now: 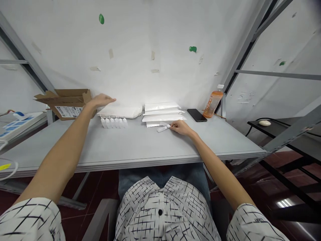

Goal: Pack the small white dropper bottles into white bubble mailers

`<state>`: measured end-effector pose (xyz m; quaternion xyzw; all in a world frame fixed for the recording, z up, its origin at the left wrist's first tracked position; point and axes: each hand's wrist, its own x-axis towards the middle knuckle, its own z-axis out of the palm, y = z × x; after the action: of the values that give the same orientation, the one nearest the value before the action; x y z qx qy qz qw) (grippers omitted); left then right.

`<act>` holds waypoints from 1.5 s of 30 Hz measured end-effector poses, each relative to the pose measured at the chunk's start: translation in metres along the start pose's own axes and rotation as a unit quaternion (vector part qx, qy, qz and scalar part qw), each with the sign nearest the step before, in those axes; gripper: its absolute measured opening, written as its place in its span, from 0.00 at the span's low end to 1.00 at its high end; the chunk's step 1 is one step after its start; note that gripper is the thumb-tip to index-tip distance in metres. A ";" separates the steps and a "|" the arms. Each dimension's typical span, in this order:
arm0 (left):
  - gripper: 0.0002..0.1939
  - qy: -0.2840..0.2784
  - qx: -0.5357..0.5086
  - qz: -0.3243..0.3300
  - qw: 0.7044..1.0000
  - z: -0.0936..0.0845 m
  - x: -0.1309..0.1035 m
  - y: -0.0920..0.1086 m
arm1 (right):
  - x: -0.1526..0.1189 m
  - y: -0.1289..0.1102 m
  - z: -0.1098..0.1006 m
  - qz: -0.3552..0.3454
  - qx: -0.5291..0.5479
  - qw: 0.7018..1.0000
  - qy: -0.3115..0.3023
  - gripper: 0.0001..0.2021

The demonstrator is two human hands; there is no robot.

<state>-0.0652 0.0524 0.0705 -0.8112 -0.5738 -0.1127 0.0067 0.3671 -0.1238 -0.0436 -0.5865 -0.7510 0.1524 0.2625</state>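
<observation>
My left hand (102,99) is open, its fingers stretched out to the right. It is over the back left of the table, between the cardboard box (67,102) and a white flat package (122,111); whether it touches the package I cannot tell. In front of that package stands a row of small translucent plastic vials (114,123) joined in a strip. My right hand (180,127) is closed, its fingertips pinching one end of a small translucent plastic vial (163,127). This vial lies just in front of a pile of white flat packets (162,117).
A black phone (197,115) and an orange drink bottle (213,101) are at the back right of the grey table (140,144). White power strips (22,124) are at the far left. Metal frame posts flank the table, with a wall behind. A black shelf (276,127) is at right.
</observation>
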 end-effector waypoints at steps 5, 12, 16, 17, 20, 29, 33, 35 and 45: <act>0.29 0.201 -0.065 0.063 0.975 -0.014 -0.040 0.092 | -0.001 -0.003 0.000 -0.002 0.017 1.000 0.005 0.14; 0.26 -0.022 -0.082 0.296 0.951 0.050 -0.082 0.219 | -0.006 -0.015 0.000 -0.011 0.085 0.996 -0.003 0.14; 0.22 -0.059 -0.037 0.297 0.952 0.080 -0.081 0.233 | -0.010 -0.020 -0.002 -0.006 0.118 0.993 0.000 0.15; 0.20 -0.061 -0.031 0.297 0.952 0.084 -0.080 0.232 | -0.011 -0.021 -0.003 -0.006 0.122 0.992 0.000 0.16; 0.18 -0.055 -0.025 0.307 0.950 0.091 -0.078 0.225 | -0.013 -0.023 -0.006 -0.005 0.137 0.990 -0.012 0.17; 0.20 -0.064 -0.108 0.332 0.935 0.101 -0.083 0.211 | -0.016 -0.026 -0.013 0.000 0.204 0.979 0.000 0.20; 0.20 -0.063 -0.161 0.311 0.935 0.104 -0.085 0.209 | -0.016 -0.027 -0.014 -0.001 0.216 0.976 0.003 0.21; 0.19 -0.066 -0.183 0.298 0.934 0.106 -0.085 0.209 | -0.017 -0.028 -0.015 0.001 0.231 0.973 0.004 0.22; 0.23 -0.181 -0.388 0.245 0.870 0.095 -0.085 0.205 | -0.018 -0.030 -0.019 0.020 0.288 0.957 0.023 0.26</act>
<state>0.1159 -0.0838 -0.0135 -0.8692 -0.2573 -0.1727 -0.3852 0.3567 -0.1508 -0.0161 -0.5046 -0.6568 0.3541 0.4344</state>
